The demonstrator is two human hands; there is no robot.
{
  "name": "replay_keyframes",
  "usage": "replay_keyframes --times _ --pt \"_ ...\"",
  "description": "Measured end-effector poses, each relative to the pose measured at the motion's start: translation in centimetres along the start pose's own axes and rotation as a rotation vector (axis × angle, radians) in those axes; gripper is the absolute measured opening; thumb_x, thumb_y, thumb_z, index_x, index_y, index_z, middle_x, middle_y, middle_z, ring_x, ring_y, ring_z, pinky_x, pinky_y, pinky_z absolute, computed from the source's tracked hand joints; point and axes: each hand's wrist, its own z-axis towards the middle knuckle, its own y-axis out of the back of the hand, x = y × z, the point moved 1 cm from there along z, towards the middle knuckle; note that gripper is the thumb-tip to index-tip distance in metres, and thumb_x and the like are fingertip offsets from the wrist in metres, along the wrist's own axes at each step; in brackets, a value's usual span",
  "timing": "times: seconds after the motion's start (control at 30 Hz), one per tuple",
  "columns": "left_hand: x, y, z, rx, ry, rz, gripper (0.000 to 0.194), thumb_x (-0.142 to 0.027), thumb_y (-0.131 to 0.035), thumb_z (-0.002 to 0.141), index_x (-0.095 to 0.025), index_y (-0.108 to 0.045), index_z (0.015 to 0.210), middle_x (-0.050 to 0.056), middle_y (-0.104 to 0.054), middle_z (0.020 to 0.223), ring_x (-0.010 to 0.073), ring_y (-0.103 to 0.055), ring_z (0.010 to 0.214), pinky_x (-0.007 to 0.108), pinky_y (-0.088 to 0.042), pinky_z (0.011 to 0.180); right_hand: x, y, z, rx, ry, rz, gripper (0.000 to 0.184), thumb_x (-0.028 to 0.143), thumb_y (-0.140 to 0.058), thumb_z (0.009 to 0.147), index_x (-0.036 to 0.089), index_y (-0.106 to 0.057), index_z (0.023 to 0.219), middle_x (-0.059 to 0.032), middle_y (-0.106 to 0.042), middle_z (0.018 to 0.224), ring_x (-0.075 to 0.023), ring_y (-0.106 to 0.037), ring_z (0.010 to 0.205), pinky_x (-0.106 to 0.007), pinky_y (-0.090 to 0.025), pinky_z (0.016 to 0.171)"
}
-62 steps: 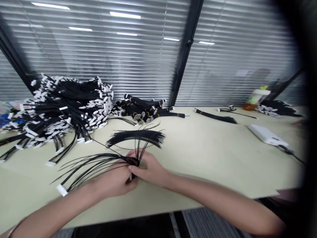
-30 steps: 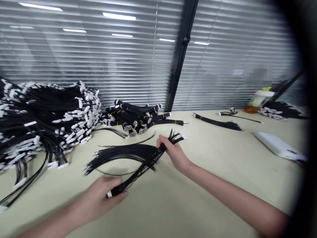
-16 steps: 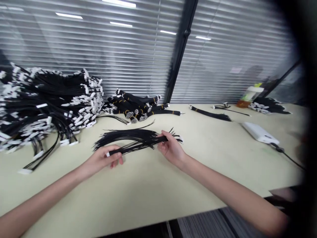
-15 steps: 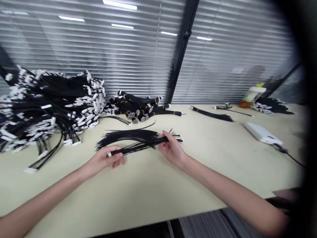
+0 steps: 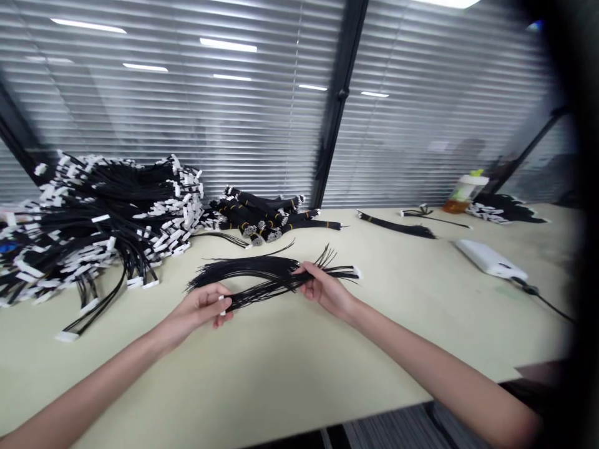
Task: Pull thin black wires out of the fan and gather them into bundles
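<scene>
My left hand (image 5: 203, 308) pinches the white connector at the near left end of a black wire harness (image 5: 262, 293). Its strands stretch across to my right hand (image 5: 327, 293), whose thumb and fingers are closed round them. Past the right hand, some wires end in a second white connector (image 5: 357, 272), while loose wire tips fan upward beside it. Just behind both hands lies a bundle of loose black wires (image 5: 234, 268) on the table; it partly overlaps the held harness, so where the two separate near the right fingers is hard to make out.
A large heap of black cables with white connectors (image 5: 107, 212) covers the table's left. Behind stand taped black wire bundles (image 5: 266, 215). On the right are a single bundle (image 5: 397, 226), a white power bank (image 5: 491, 259) with a cord, a cup (image 5: 465, 192) and more cables (image 5: 508, 209).
The camera view has tilted slightly, shifting the scene down. In my left fingers the connector has turned more upright. Beyond my right hand, the wire ends and far connector stick out further right.
</scene>
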Motion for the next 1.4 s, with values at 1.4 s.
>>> replay_keyframes --times 1.4 --pt "0.3 0.2 0.2 0.097 0.066 -0.227 0.027 -0.023 -0.069 0.071 -0.015 -0.065 0.096 0.012 -0.069 0.093 0.0225 -0.062 0.087 0.031 -0.047 0.079 0.2 -0.5 -0.7 0.320 0.013 0.045 0.040 0.046 -0.031 0.096 0.018 -0.053 0.115 -0.0075 -0.063 0.079 -0.0136 -0.056 0.068 -0.027 -0.040 0.066"
